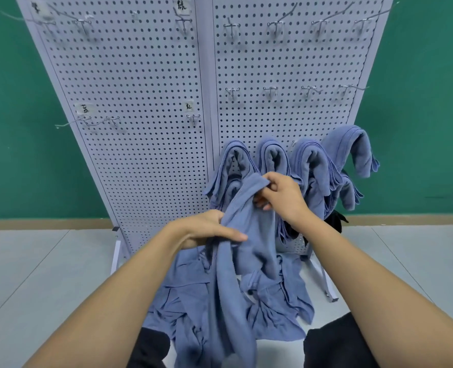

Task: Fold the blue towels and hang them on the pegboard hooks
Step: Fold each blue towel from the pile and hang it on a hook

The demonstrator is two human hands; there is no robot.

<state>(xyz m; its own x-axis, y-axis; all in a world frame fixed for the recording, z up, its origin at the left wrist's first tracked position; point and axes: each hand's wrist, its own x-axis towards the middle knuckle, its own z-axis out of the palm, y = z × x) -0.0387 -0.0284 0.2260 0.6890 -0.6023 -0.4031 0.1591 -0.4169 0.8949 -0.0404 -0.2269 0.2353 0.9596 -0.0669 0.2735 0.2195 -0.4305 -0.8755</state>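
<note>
Both bare forearms reach forward from the bottom corners and meet in front of the pegboard [151, 102]; the left hand [206, 229] lies palm-down with its thumb stretched to the right, clamped on a bunched fold of a blue towel [236, 261]; the right hand [281, 197] is higher, wrist bent, its fingers curled in and pinching the towel's upper edge; so both hands are closed on the same cloth, which hangs from them in a long twisted drape down toward the bottom edge of the view. Under it a loose pile of blue towels [275, 309] lies crumpled on the pale tiled floor [34, 274], at the foot of the board's white stand; four folded towels [353, 152] hang side by side along the lower row of the right-hand panel, just behind the right hand. Bare metal hooks [232, 26] stand in rows higher on both panels; small handwritten labels [85, 108] are stuck on the left panel; a green wall [20, 128] is behind.
</note>
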